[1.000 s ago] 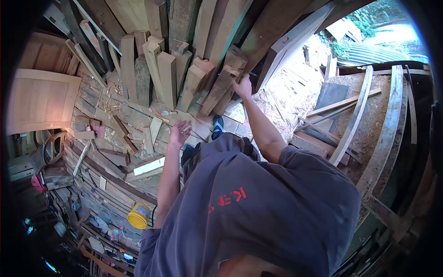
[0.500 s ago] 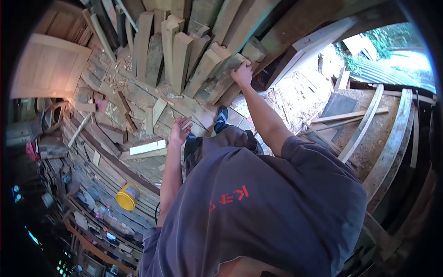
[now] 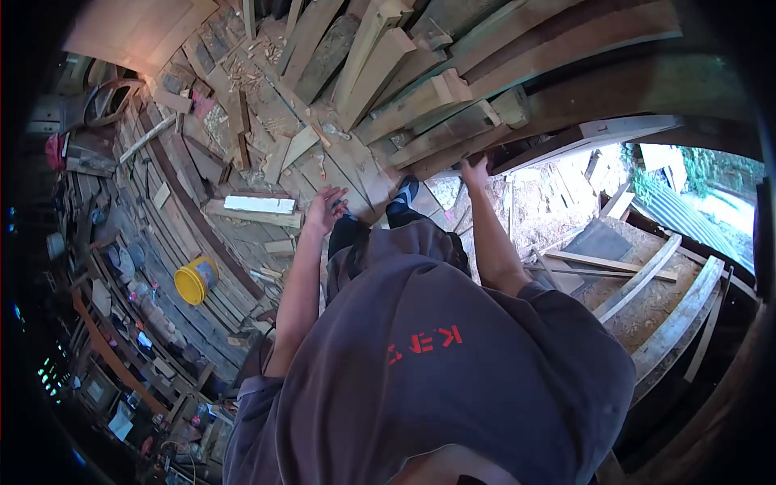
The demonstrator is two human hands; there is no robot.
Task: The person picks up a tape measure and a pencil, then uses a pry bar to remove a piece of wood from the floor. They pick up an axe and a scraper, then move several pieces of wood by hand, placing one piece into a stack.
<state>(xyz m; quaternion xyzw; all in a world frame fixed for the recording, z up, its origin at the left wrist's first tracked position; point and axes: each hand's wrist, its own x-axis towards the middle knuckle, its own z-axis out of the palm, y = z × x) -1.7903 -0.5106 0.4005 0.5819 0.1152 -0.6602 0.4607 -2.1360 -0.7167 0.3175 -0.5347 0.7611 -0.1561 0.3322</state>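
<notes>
My left hand [image 3: 326, 208] is held in the air over the plank floor, its fingers apart and nothing in it. Farther right, my right hand [image 3: 475, 171] has its fingers curled at the lower end of a row of leaning timbers, beside a dark plank [image 3: 461, 152]. What those fingers hold, if anything, is too small to make out. Just above that plank lies a thick beam with a pale sawn end [image 3: 490, 113]. A stouter light beam [image 3: 388, 61] leans farther left.
A white-topped board [image 3: 259, 204] and a yellow bucket [image 3: 196, 280] are on the left. Wood offcuts and shavings litter the floor [image 3: 347, 162] ahead of my feet. Curved planks [image 3: 679, 319] and a grey panel [image 3: 594, 242] are on the right, below a bright opening.
My right hand has left the end of the sawn block and moved down and right, beside the dark plank. My left hand has risen slightly, with fingers more spread. The whole view has turned.
</notes>
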